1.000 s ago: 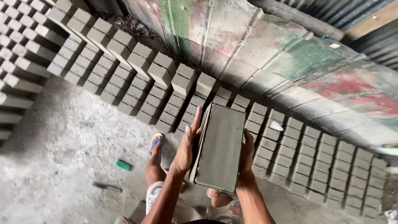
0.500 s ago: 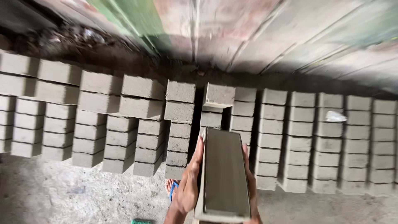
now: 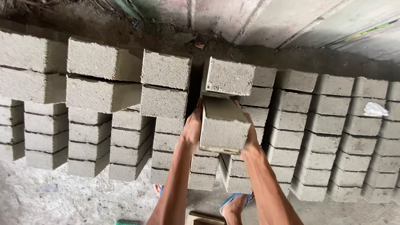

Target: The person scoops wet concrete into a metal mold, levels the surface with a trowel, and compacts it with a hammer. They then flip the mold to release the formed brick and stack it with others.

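A grey concrete block (image 3: 222, 125) is held between both my hands, long side pointing away from me. My left hand (image 3: 193, 126) presses flat on its left face and my right hand (image 3: 250, 135) on its right face. The block's far end sits just under the top block (image 3: 227, 76) of a stack of the same grey blocks, above the lower blocks (image 3: 233, 166) of that column. It seems to rest on them, but my hands hide the contact.
Rows of stacked grey blocks (image 3: 104, 96) run left and right along a painted wall (image 3: 258, 21). A white scrap (image 3: 375, 109) lies on blocks at the right. My sandalled feet (image 3: 235, 204) stand on the rough grey floor (image 3: 62, 196).
I have moved close to the stacks. The block went from flat at my chest to pushed forward onto the column under the top block.
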